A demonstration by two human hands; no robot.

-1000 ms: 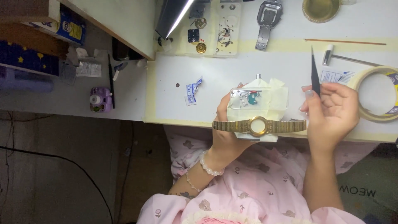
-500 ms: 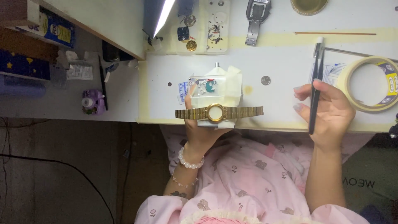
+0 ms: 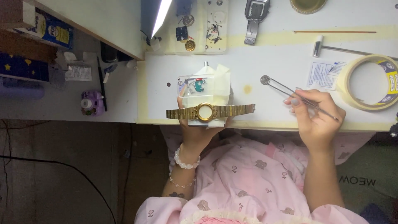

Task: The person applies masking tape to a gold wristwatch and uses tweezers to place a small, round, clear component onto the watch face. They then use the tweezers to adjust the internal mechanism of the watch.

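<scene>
Pink flower-print clothing; pearl bead bracelets [image 3: 186,159] on left wrist.

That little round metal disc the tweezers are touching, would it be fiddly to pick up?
Probably. The disc looks thin and lies flat on the white table, so the tweezers in the right hand have little edge to catch. It looks smooth and light, so it may slip or skid away when nudged.

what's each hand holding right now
Left hand: closed on the gold watch.
Right hand: pinching tweezers, tips at a small round part.
</scene>
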